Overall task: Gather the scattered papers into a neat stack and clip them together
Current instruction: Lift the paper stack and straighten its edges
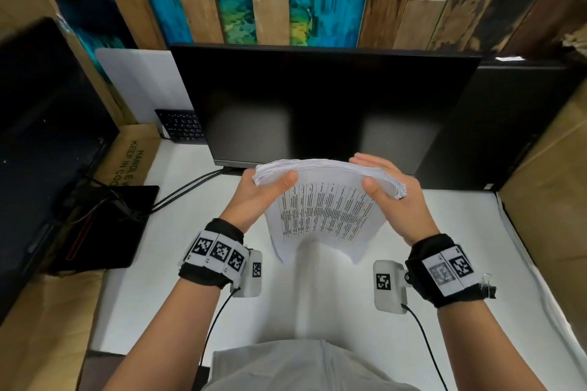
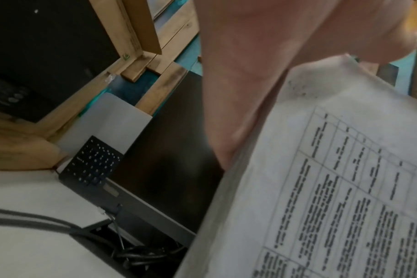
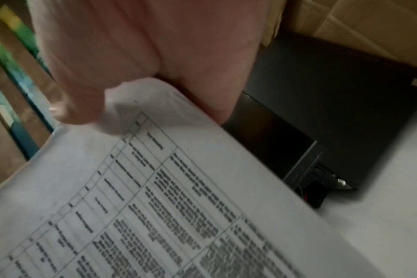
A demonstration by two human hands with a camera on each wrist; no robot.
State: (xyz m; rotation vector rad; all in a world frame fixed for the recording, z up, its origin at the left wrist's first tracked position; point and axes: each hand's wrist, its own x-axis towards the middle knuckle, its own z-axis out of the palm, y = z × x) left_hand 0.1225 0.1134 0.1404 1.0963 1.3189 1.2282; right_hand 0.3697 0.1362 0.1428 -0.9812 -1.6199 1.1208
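A thick stack of printed papers (image 1: 324,209) stands nearly upright above the white desk (image 1: 317,301), its top edge bowed and its printed table facing me. My left hand (image 1: 263,190) grips the stack's upper left corner, thumb on the front sheet. My right hand (image 1: 386,187) grips the upper right corner, thumb in front and fingers behind. The left wrist view shows the papers (image 2: 333,188) close up beside my palm (image 2: 262,65). The right wrist view shows the same sheets (image 3: 155,206) under my thumb (image 3: 79,105). A black binder clip (image 1: 489,286) lies on the desk beside my right wrist.
A dark monitor (image 1: 320,105) stands just behind the papers. A black keyboard (image 1: 181,124) leans behind it at the left. Cables (image 1: 187,187) run to a black pad (image 1: 104,228) on the left. Cardboard boxes (image 1: 552,200) flank the desk on the right.
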